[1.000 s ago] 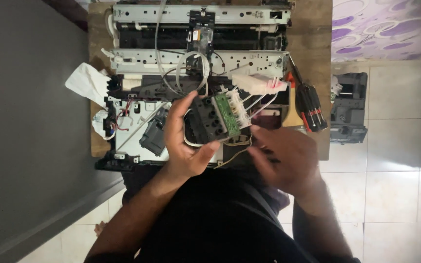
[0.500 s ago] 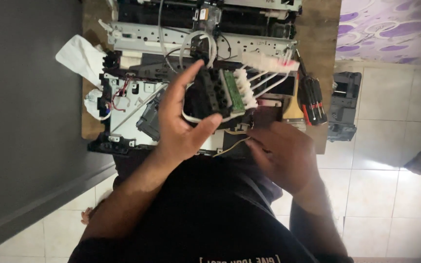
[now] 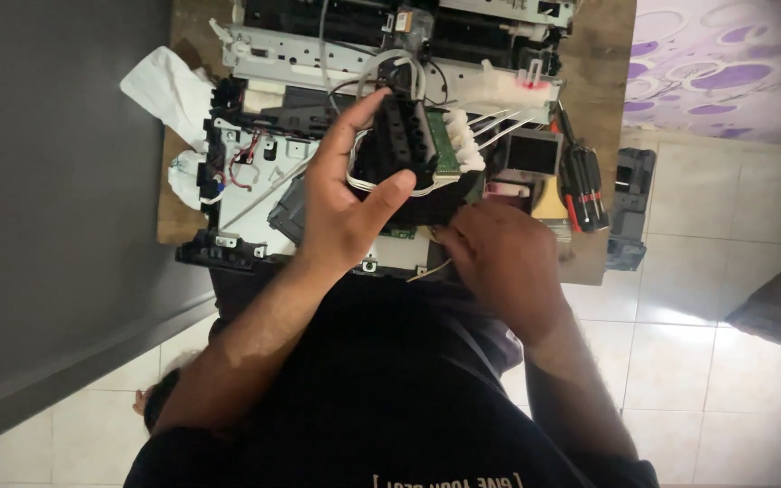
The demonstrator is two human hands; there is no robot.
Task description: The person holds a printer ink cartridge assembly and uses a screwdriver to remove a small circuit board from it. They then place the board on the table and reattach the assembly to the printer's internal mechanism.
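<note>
Head view: left hand (image 3: 345, 212) grips black carriage block (image 3: 404, 149), long axis upright; right hand (image 3: 499, 262) pinches beneath.

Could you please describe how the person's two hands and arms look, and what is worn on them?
Both forearms are bare: no gloves, and no watch or ring that I can see. The left hand and right hand come out of a dark short-sleeved shirt, which bears a line of pale print low down.

A small wooden table (image 3: 603, 108) carries an opened printer chassis (image 3: 318, 54), crumpled tissue (image 3: 163, 90) and screwdrivers (image 3: 585, 185).
</note>
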